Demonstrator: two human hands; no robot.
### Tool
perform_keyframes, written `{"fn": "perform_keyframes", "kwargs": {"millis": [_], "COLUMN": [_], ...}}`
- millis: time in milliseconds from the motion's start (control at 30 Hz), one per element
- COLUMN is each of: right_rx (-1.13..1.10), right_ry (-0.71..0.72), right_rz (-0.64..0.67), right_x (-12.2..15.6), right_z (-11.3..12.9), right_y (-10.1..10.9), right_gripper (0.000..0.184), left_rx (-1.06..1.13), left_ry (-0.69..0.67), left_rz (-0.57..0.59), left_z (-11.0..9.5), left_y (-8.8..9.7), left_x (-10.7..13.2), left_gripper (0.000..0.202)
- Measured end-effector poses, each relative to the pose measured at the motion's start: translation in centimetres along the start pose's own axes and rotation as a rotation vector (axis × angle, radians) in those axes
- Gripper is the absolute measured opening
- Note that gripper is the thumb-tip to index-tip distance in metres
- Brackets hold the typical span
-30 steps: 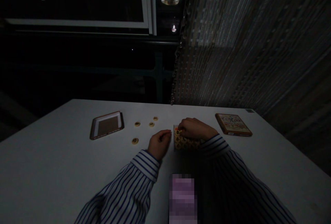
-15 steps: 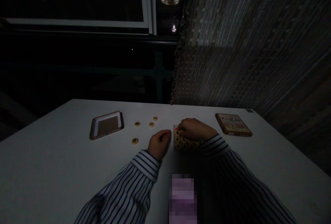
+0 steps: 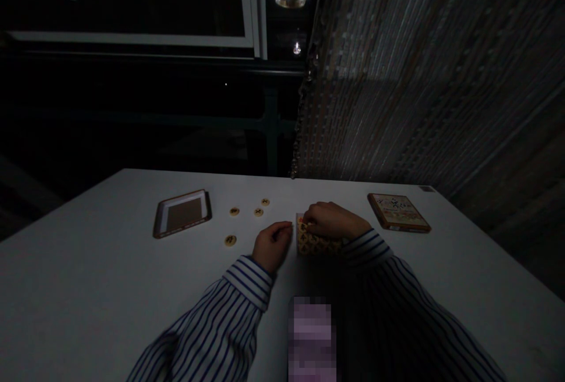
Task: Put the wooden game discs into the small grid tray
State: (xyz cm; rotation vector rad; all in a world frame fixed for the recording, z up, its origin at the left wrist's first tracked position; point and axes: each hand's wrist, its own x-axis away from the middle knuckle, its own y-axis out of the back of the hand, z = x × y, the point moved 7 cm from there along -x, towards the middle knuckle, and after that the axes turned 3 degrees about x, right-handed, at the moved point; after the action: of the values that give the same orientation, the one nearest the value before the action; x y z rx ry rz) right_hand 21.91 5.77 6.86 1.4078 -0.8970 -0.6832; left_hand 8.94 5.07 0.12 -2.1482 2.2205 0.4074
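A small clear-sided box point(image 3: 297, 244) on the white table holds rows of round wooden Chinese chess pieces point(image 3: 314, 245) with dark characters; a bit of red shows at its far left corner. Over it my right hand point(image 3: 330, 219) is closed, fingertips down on a piece point(image 3: 303, 227) at the left of the box; the palm hides part of the rows. My left hand point(image 3: 272, 244) is curled beside the box's left side, thumb and fingers pinched together, and whatever may be between them is hidden. Several loose pieces point(image 3: 230, 241) lie on the table left of this hand.
An open tray-like lid point(image 3: 159, 221) rests at the left of the white table point(image 3: 88, 288). On the right lies a flat, printed box point(image 3: 399, 212). A phone point(image 3: 312, 341) with a blurred-out screen is at the near edge. A string curtain point(image 3: 366, 105) hangs behind the table.
Hardly anything differs. Both hands stay in the same place at the box, and the loose pieces have not moved. The string curtain has shifted slightly.
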Motion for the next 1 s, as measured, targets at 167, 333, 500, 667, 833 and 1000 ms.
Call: {"fn": "perform_keyframes", "kwargs": {"millis": [167,333,500,667,833,1000], "right_rx": [0.014,0.013,0.000,-0.007,-0.003,-0.002], "right_ry": [0.018,0.027,0.010,0.012,-0.003,-0.013], "right_rz": [-0.019,-0.030,-0.016,-0.008,0.011,-0.033], "right_x": [-0.1,0.0,0.1,0.1,0.1,0.2], "right_z": [-0.1,0.0,0.0,0.1,0.0,-0.4], "right_y": [-0.1,0.0,0.1,0.2,0.1,0.9], "right_gripper": [0.027,0.027,0.027,0.027,0.028,0.029], "left_rx": [-0.008,-0.028,-0.013,-0.006,-0.001,-0.014], "left_ry": [-0.006,-0.009,-0.008,0.005,-0.010,-0.015], "left_rz": [0.003,0.010,-0.002,0.007,0.014,0.004], "left_z": [0.1,0.3,-0.1,-0.2,-0.1,-0.2], "left_y": [-0.1,-0.2,-0.1,-0.1,-0.1,0.0], "left_x": [-0.1,-0.1,0.0,0.0,0.0,0.0], "left_gripper": [0.027,0.027,0.025,0.025,0.026,0.026]}}
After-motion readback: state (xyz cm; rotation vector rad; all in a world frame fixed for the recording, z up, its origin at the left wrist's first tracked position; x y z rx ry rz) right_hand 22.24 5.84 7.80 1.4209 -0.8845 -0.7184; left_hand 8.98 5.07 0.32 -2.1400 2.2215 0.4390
